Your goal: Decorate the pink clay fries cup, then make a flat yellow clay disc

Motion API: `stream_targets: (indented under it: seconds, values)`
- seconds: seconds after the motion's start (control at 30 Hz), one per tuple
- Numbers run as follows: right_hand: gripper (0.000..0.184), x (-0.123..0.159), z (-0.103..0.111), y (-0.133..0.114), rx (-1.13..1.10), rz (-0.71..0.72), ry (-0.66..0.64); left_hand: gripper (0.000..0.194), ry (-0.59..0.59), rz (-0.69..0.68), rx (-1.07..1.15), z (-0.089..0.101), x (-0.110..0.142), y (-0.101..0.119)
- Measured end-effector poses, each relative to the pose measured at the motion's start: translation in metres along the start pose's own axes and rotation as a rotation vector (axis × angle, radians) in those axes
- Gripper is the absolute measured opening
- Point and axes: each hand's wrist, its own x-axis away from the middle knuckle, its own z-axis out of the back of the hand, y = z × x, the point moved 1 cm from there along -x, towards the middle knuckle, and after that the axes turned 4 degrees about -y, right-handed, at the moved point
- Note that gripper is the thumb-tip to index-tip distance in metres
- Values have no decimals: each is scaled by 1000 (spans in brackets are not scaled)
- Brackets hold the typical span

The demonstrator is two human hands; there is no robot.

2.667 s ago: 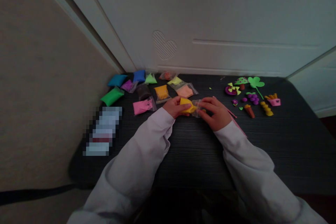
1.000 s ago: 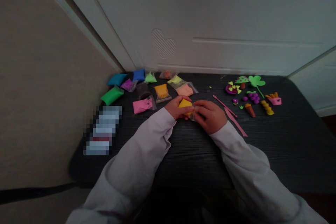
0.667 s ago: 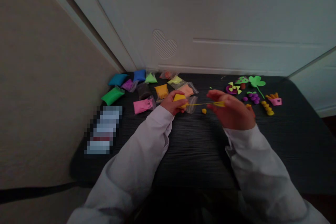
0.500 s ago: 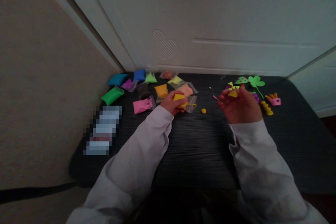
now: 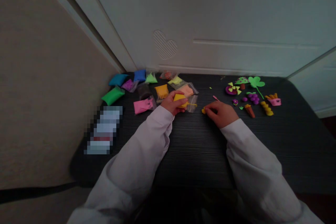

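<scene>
My left hand (image 5: 171, 103) is wrapped round a small clear bag of yellow clay (image 5: 180, 100), and a thin yellow strand sticks out at the bag's right end. To its right, my right hand (image 5: 221, 113) is low over the dark table, thumb and forefinger pinched on a small lump of yellow clay (image 5: 203, 110). The curled fingers hide part of that lump and whatever is in the palm. Just beyond this hand lies a small pink stick-like tool (image 5: 215, 98).
Bags of coloured clay, among them pink (image 5: 143, 105), orange (image 5: 161, 91) and green (image 5: 113, 96), lie at the back left. A blurred-out flat device (image 5: 105, 129) is at the left. Clay models stand right: a purple bowl (image 5: 231, 90), grapes (image 5: 254, 98), a clover (image 5: 256, 82), a pink cup (image 5: 275, 102).
My right hand has swung left and down from above the models, turning from palm-up with a yellow piece to pinching the lump on the table. My left hand stays put.
</scene>
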Motion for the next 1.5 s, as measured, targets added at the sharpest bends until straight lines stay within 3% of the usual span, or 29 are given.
stream_targets:
  seconds: [0.27, 0.5, 0.73, 0.93, 1.33, 1.5]
  values:
    - [9, -3, -9, 4, -32, -8, -7, 42, -2, 6, -12, 0, 0, -1]
    - [17, -3, -1, -2, -174, 58, 91, 41, -24, -12, -13, 1, -1, -1]
    - [12, 0, 2, -13, -161, -36, 74, 43, -24, -5, -37, 1, 0, -2]
    - [15, 0, 6, -19, -180, 113, 249, 47, -29, 6, -31, 0, -1, -2]
    - [24, 0, -7, -29, -109, 173, 254, 49, -37, 4, -85, -1, -3, -4]
    - [22, 1, -15, -28, -46, 135, 218, 46, -75, -9, -158, -3, -1, -4]
